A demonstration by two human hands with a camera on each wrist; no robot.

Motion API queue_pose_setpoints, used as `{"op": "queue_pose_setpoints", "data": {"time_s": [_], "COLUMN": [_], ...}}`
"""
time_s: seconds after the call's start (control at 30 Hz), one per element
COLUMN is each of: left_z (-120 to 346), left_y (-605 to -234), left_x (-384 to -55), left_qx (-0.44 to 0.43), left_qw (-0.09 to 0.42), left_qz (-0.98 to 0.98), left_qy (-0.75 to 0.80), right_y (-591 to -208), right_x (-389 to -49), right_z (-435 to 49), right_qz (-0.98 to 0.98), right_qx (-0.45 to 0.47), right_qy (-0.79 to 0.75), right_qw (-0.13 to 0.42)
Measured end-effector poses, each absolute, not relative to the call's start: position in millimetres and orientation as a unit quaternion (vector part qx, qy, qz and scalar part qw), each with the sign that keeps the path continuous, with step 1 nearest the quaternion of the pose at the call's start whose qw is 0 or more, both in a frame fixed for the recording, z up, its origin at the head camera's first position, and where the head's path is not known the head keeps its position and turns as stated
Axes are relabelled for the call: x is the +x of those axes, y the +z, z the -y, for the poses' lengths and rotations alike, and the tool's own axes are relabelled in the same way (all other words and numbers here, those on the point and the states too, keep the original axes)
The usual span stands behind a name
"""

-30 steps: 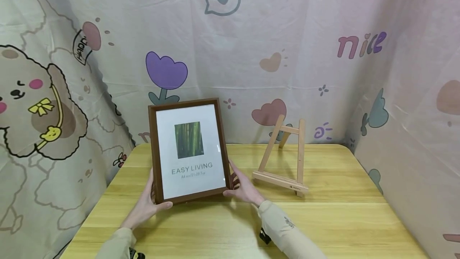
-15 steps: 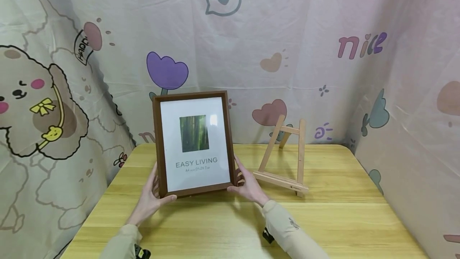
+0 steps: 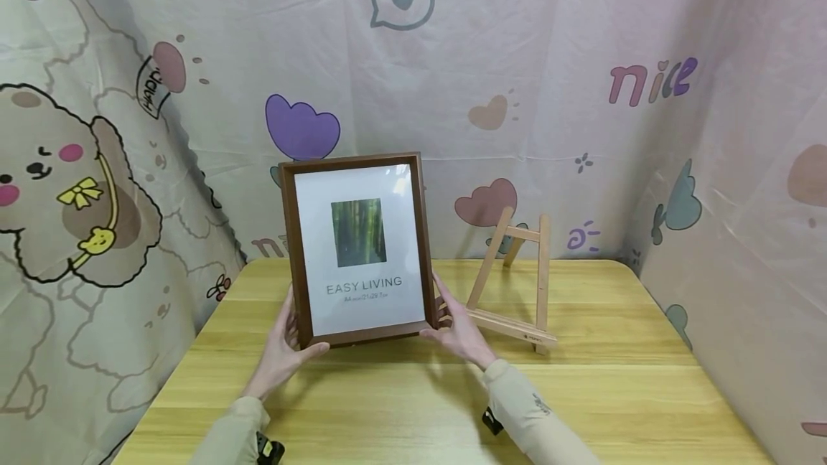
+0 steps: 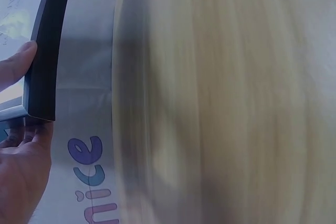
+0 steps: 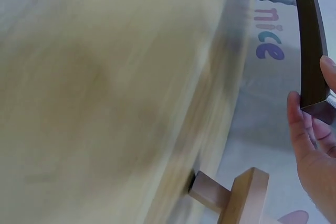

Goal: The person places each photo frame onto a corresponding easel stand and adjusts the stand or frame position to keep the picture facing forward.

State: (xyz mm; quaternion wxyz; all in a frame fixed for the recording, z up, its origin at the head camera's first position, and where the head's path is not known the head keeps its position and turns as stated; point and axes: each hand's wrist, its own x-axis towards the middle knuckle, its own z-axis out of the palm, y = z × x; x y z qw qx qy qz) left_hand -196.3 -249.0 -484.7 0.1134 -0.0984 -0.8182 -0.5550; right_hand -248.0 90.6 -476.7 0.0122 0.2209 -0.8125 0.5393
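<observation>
A brown picture frame (image 3: 360,336) with a white sheet and a small bamboo picture is held up, slightly tilted, above the table. My left hand (image 3: 281,354) grips its lower left corner, thumb on the front and fingers behind. At the lower right corner my right hand (image 3: 460,329) grips it the same way. In the left wrist view the left thumb lies over the frame's dark edge (image 4: 47,61). The right wrist view has the right fingers (image 5: 298,124) around the other corner of the frame (image 5: 311,40). Just right of that hand stands a small wooden easel (image 3: 543,271).
The easel's lower ledge (image 3: 510,324) is close to my right hand, and part of the easel (image 5: 244,195) shows in the right wrist view. A wood-grain table (image 3: 400,407) lies below. Printed cloth (image 3: 555,41) hangs behind and at both sides.
Both hands have moved the picture frame up and to the right, nearer the easel. It leans a little less to one side. The easel has stayed in place.
</observation>
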Motion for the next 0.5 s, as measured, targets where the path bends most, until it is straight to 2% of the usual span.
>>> {"op": "queue_pose_setpoints", "data": {"time_s": [0.5], "left_z": [230.6], "left_y": [-486.3], "left_x": [-208.7], "left_qx": [-0.125], "left_qw": [0.112], "left_qz": [0.796], "left_qy": [-0.581], "right_y": [-476.3], "right_x": [-242.2], "right_z": [-115.9], "right_qz": [0.813], "right_qx": [0.223], "right_qy": [0.537], "right_qw": [0.032]}}
